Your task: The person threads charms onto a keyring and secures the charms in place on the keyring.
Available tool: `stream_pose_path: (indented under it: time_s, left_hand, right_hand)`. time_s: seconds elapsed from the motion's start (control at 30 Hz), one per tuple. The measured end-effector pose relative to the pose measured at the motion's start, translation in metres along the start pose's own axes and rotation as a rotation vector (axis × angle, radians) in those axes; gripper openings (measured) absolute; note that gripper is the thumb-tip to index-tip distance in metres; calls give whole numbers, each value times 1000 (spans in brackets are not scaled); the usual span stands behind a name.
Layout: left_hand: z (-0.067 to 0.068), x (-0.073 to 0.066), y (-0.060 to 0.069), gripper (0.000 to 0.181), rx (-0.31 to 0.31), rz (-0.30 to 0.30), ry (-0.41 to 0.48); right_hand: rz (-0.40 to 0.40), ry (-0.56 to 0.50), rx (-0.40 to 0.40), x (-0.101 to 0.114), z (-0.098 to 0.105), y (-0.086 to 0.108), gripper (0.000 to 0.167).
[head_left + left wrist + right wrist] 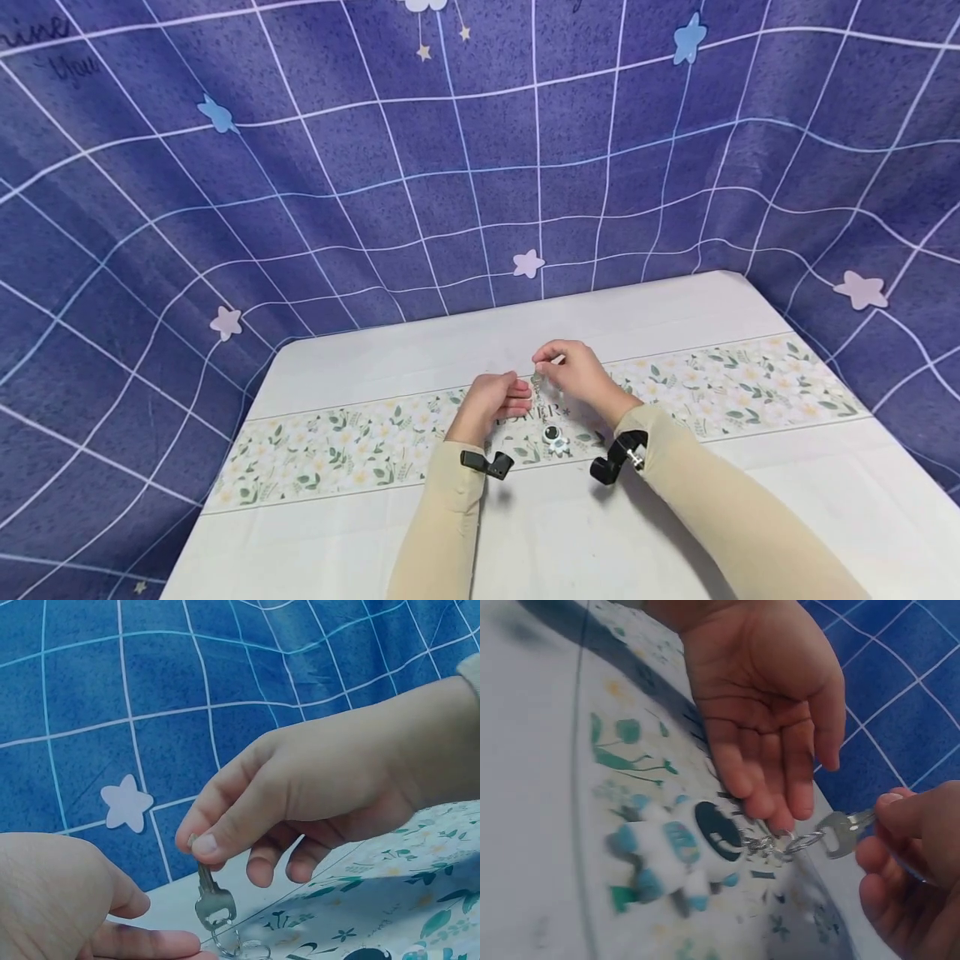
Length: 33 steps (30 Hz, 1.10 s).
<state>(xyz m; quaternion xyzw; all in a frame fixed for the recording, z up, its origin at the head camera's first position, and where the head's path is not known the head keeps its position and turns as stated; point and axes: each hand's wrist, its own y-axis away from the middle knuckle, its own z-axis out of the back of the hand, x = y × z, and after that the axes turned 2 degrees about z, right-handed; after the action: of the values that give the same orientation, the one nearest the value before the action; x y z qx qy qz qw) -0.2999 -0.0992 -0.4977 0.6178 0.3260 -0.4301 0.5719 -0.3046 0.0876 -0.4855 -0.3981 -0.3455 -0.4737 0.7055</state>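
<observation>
My right hand (579, 373) pinches a silver key (215, 904) by its blade, between thumb and index finger, with the key's head hanging down. A metal ring (805, 841) runs through the head, and a short chain (757, 843) links it to an astronaut keychain figure (681, 844), white and light blue with a dark visor. The figure (556, 440) lies on the table below my hands. My left hand (495, 395) is held beside the key, palm turned toward it, fingers extended. Its fingertips are close to the ring; whether they touch it, I cannot tell.
A white tablecloth (540, 533) with a band of printed flowers (337, 450) covers the table. Behind and at both sides hangs a blue curtain (480, 133) with grid lines and stars. Black camera mounts (619, 457) sit on both wrists.
</observation>
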Motion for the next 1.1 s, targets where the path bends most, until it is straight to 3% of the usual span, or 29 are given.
stream_pose_path:
  time_s: [0.17, 0.33, 0.47, 0.53, 0.7, 0.87, 1.0, 1.1]
  left_hand:
    - [3, 2, 3, 39, 6, -17, -7]
    - [5, 5, 6, 39, 22, -38, -28]
    - [3, 7, 8, 33, 17, -102, -101]
    - [1, 7, 12, 29, -3, -172, -207]
    - [-5, 5, 25, 22, -69, -362, -620]
    - [-8, 6, 33, 21, 26, -532, -904]
    - [-11, 7, 36, 19, 88, -660, -1048]
    - [-13, 7, 41, 20, 101, -711, -1131]
  right_hand:
    - [-43, 24, 98, 0, -1, -14, 12]
    - [-118, 60, 146, -1, -2, -26, 13]
    - [-172, 72, 164, -1, -4, -32, 11]
    - [-185, 72, 174, -2, -5, -35, 11]
    - [-176, 84, 192, -6, -7, -39, 11]
    - [-186, 85, 184, -9, -9, -40, 12]
    - [-187, 118, 172, -12, -11, -41, 13]
    - [-171, 180, 165, -14, -12, -42, 13]
